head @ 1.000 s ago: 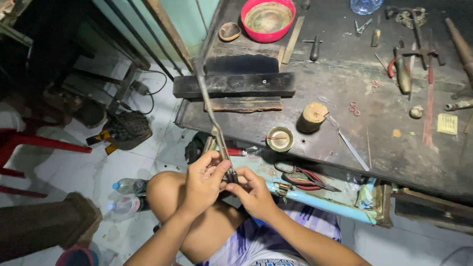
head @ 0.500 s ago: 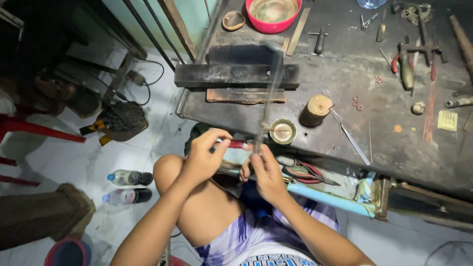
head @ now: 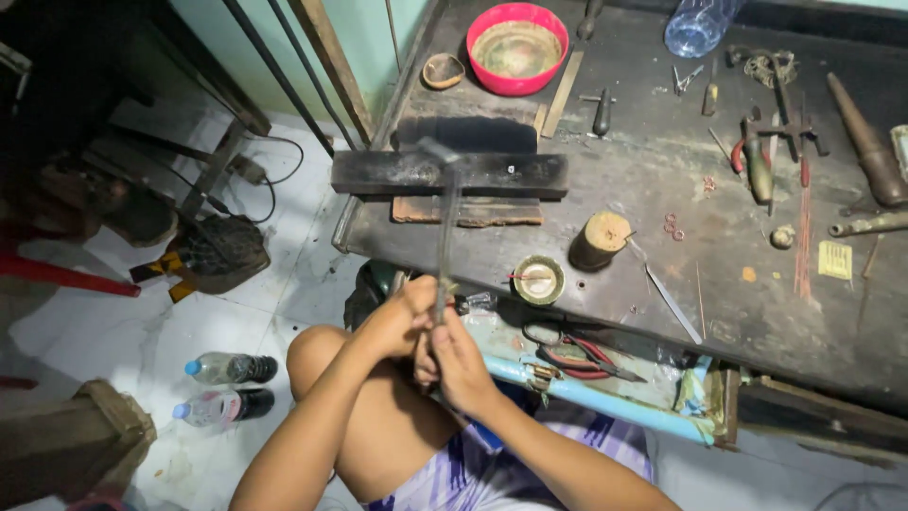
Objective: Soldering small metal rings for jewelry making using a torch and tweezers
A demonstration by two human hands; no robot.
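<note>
Left hand [head: 402, 317] and right hand [head: 457, 358] are both closed around the lower end of a thin metal rod [head: 446, 237], just in front of the workbench [head: 738, 237] edge. Rod long axis runs nearly upright in view, its far end pointing toward the dark block [head: 449, 173]. A small round tin [head: 538, 280] sits just to the right.

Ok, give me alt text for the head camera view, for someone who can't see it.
A seated person's left hand and right hand together grip the lower end of a thin, blurred metal rod that points up over a dark, worn wooden workbench. On the bench sit a round pink plastic bowl, a short wooden stump and scattered hand tools.
</note>
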